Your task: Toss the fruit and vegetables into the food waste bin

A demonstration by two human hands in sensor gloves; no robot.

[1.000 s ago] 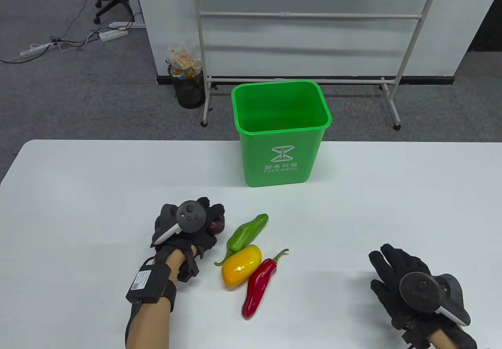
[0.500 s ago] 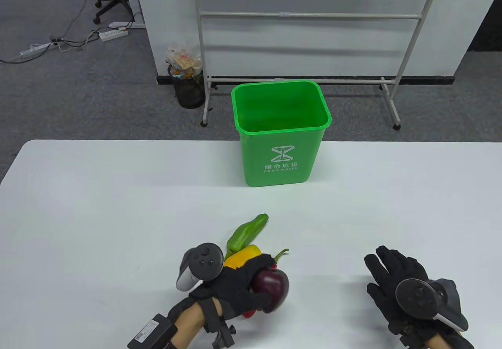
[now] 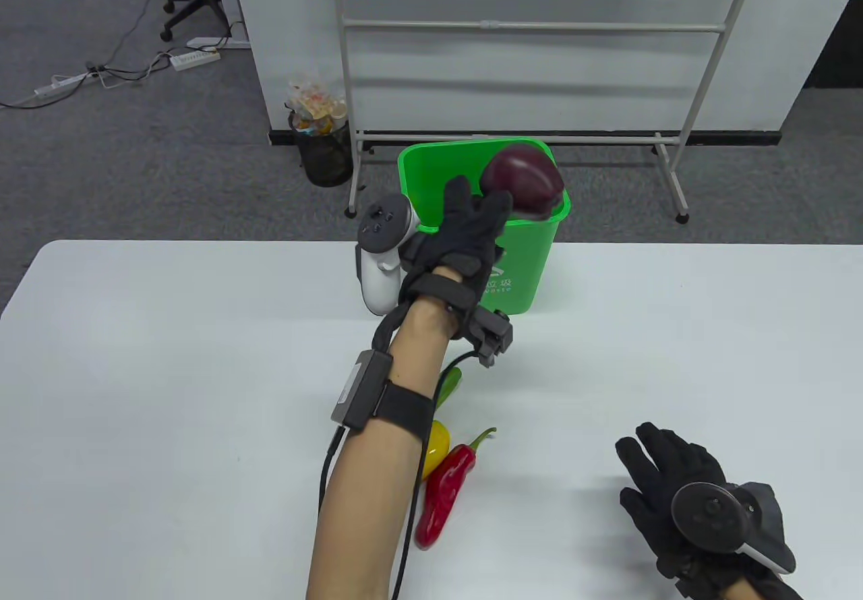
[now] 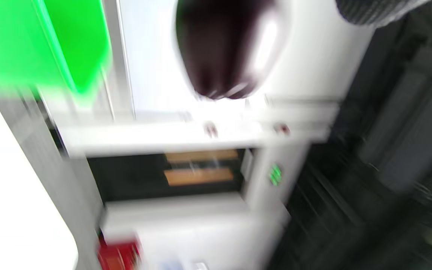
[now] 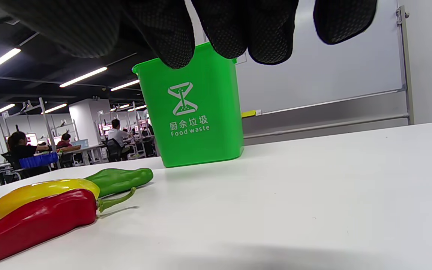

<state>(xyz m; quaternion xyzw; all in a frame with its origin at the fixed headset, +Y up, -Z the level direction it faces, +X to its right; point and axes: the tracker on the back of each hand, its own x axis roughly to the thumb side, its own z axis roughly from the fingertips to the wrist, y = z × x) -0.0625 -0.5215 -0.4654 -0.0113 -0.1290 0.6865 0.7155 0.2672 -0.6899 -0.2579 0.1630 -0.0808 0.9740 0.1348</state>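
My left hand [image 3: 475, 212] is raised in front of the green food waste bin [image 3: 529, 266], fingers spread. A dark purple round vegetable [image 3: 522, 178] is at its fingertips, above the bin's right rim; whether it still touches them I cannot tell. The left wrist view is blurred and shows the purple vegetable [image 4: 223, 48] and the bin [image 4: 32, 37]. My left forearm partly hides a green pepper [image 3: 450, 384] and a yellow pepper [image 3: 438, 445] on the table. A red pepper [image 3: 445, 489] lies beside them. My right hand [image 3: 647, 458] rests flat and empty at the lower right.
The white table [image 3: 168, 330] carries the bin at its far edge. Behind it on the floor stand a whiteboard frame [image 3: 526, 23] and a black mesh basket [image 3: 327, 152]. The right wrist view shows the bin [image 5: 219, 93] and the three peppers [image 5: 43, 191].
My left hand gripped the purple vegetable, carried it low over the peppers, then swung up to the bin and opened. The right hand shifted slightly left.
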